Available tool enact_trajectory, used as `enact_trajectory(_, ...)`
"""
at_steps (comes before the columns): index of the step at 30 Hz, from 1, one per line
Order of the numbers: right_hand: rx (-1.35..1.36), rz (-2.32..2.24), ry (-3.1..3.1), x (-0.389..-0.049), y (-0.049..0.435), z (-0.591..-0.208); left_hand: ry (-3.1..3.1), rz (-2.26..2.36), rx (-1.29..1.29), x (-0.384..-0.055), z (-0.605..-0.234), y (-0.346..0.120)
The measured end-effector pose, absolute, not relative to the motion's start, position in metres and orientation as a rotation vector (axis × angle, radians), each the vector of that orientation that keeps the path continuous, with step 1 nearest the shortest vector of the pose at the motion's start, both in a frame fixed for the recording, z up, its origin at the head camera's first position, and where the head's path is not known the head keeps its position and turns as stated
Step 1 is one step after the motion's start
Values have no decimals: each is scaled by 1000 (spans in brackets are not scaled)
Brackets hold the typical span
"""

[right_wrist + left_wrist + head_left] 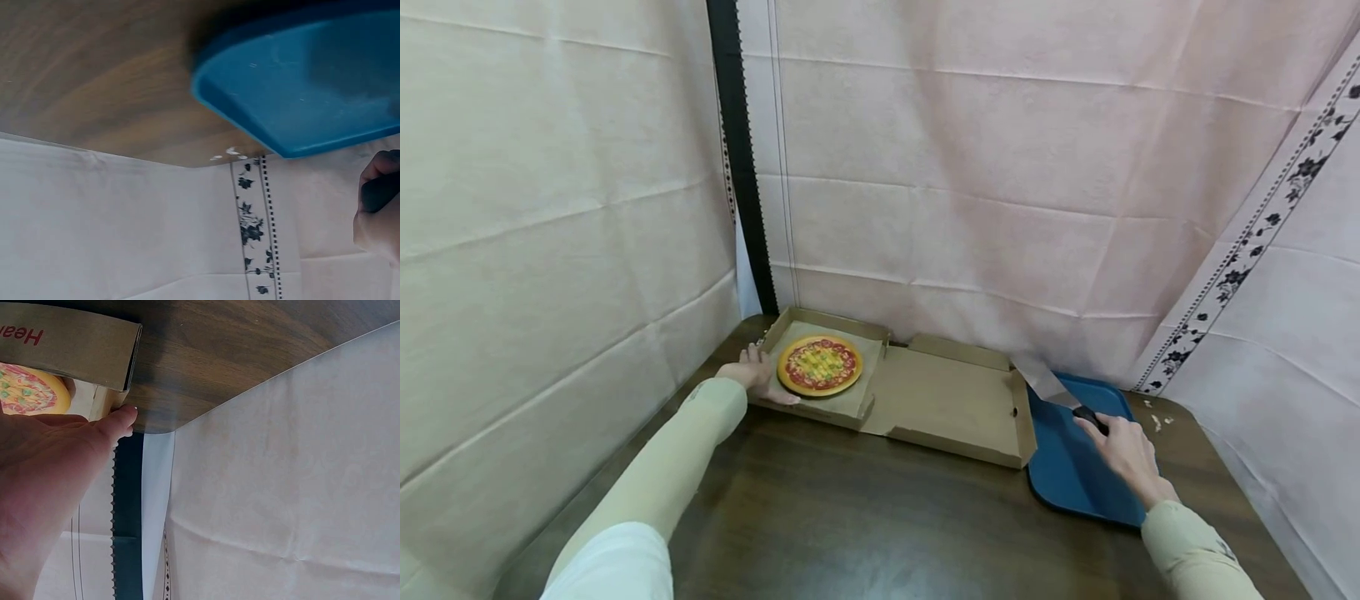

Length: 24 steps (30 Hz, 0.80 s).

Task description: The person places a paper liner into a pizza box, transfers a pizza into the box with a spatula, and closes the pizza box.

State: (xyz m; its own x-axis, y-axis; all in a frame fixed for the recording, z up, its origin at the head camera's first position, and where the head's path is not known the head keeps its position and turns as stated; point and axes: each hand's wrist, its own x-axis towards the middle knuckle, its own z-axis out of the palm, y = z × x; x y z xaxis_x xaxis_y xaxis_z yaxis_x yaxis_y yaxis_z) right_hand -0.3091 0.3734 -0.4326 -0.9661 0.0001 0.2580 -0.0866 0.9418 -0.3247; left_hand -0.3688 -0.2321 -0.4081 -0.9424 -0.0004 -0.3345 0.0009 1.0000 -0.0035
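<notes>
A round pizza (pixel 820 366) with red and yellow topping lies on paper in the left half of an opened cardboard pizza box (pixel 955 396). My left hand (pixel 756 375) holds that box at its left side near the front corner, as the left wrist view (pixel 56 450) also shows at the cardboard edge. My right hand (pixel 1126 450) grips the black handle of a metal turner (pixel 1045 381). Its broad blade points up and left, above the tray's far left corner beside the lid. In the right wrist view, only part of this hand (pixel 381 219) and the dark handle appear.
A blue tray (pixel 1075 467) sits right of the box, against the lid's edge. Small white scraps (pixel 1157 423) lie on the dark wooden table (pixel 880 508) near its right edge. Pale cloth (pixel 1000 167) hangs behind and at both sides.
</notes>
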Motion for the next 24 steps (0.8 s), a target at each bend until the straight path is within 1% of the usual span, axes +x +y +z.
enact_trajectory(4, 45, 488, -2851, -306, 381, -437, 2805, 4, -2, -369, -409, -234)
enact_trajectory(11, 19, 490, -2875, -303, 392, -441, 2803, -18, 8, -358, -400, -231)
enact_trajectory(18, -45, 463, -2906, -298, 408, -443, 2773, -138, 33, -357, -395, -228)
enact_trajectory(24, -84, 444, -2936, -292, 419, -446, 2772, -135, 33, -357, -394, -227)
